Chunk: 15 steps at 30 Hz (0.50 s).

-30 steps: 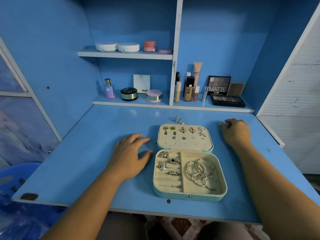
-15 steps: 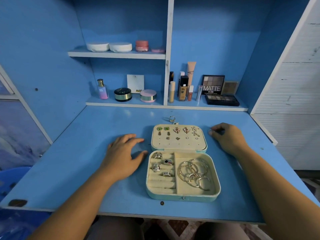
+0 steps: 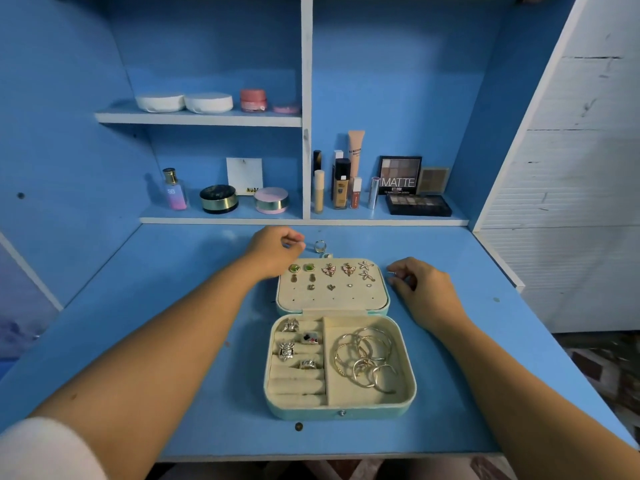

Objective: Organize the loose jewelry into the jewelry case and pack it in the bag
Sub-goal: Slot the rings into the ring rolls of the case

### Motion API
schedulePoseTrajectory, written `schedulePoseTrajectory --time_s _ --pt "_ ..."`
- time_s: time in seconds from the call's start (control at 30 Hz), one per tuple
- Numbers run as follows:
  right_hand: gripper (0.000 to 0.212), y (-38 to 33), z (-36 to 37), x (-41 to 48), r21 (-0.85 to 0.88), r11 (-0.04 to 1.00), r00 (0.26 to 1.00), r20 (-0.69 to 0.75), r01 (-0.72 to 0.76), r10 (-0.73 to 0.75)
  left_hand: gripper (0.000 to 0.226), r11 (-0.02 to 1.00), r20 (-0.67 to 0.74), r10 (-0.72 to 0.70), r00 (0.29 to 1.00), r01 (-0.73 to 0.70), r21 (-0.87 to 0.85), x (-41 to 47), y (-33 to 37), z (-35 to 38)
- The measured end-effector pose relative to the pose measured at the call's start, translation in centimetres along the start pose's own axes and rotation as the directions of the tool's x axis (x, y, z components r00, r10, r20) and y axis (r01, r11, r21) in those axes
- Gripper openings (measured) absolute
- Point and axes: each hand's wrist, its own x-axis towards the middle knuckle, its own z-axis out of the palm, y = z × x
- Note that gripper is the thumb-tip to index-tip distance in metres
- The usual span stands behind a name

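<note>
A mint-green jewelry case [image 3: 341, 412] lies open in the middle of the blue desk. Its lid panel [image 3: 332, 299] holds several earrings. The base holds rings [image 3: 298, 344] in the rolls on the left and several thin bangles [image 3: 367, 358] on the right. A loose silver ring [image 3: 320, 245] stands on the desk just behind the lid. My left hand [image 3: 275, 251] reaches past the lid's left corner, its thumb and forefinger slightly apart right beside that ring. My right hand [image 3: 424, 287] rests beside the lid's right edge, fingertips pinched on a small silver piece [image 3: 391, 273]. No bag is in view.
Shelves behind the desk carry cosmetics: a perfume bottle [image 3: 175, 188], round compacts [image 3: 219, 199], foundation tubes [image 3: 341, 183] and eyeshadow palettes [image 3: 417, 204]. A white slatted panel [image 3: 571, 202] stands at the right. The desk's front edge [image 3: 311, 457] is close to me.
My left hand has left the spot beside the case's base and reached forward to the loose ring behind the lid. My right hand stays near the lid's right edge.
</note>
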Motion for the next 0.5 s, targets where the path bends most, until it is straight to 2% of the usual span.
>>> schedulePoseTrajectory --time_s 0.17,0.33,0.4,0.5 --pt "0.015 0.1 0.1 0.1 0.035 0.999 1.0 0.001 -0.008 0.008 0.025 1.0 0.099 -0.022 0.995 0.022 0.008 1.8 0.9 1.1" --pt "0.014 0.3 0.3 0.3 0.036 0.999 1.0 -0.009 -0.004 0.005 0.016 0.999 0.133 -0.009 0.991 0.013 -0.031 2.4 0.9 1.5" --pt "0.014 0.4 0.3 0.3 0.043 0.999 1.0 -0.013 -0.002 0.003 0.013 0.999 0.129 -0.017 0.992 0.02 -0.027 2.4 0.8 1.4" --pt "0.014 0.4 0.3 0.3 0.054 0.999 1.0 -0.02 -0.002 0.003 0.005 0.998 0.043 -0.015 0.999 0.018 -0.059 1.9 0.8 1.0"
